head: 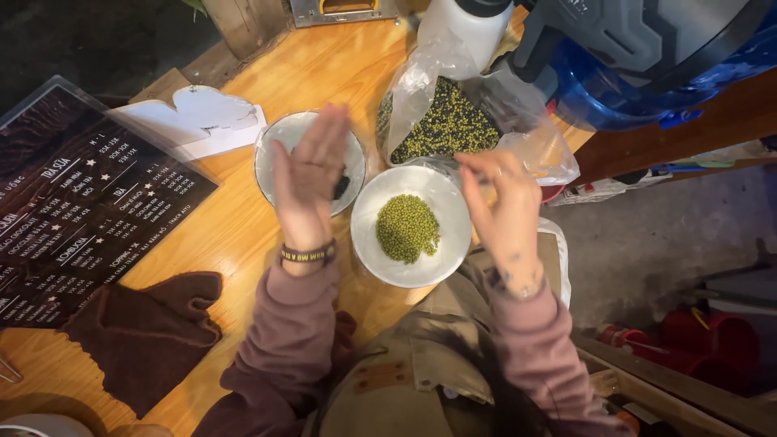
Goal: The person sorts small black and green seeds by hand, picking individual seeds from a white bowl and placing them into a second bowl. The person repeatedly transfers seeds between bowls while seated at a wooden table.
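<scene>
My left hand point(310, 174) is raised flat and open above a white bowl point(275, 146) that holds a few black beans. My right hand point(503, 202) hovers at the right rim of a second white bowl point(453, 243), its fingertips pinched together; whether a bean is between them I cannot tell. That bowl holds a heap of green mung beans point(407, 227). Behind both bowls lies a clear plastic bag point(441, 121) with mixed green and black beans.
A dark laminated menu sheet point(73, 202) and a brown cloth point(150, 336) lie on the wooden table point(235, 243) at the left. White paper point(198, 117) sits behind. A white bottle point(465, 24) and a blue-grey machine point(639, 57) stand at the back right.
</scene>
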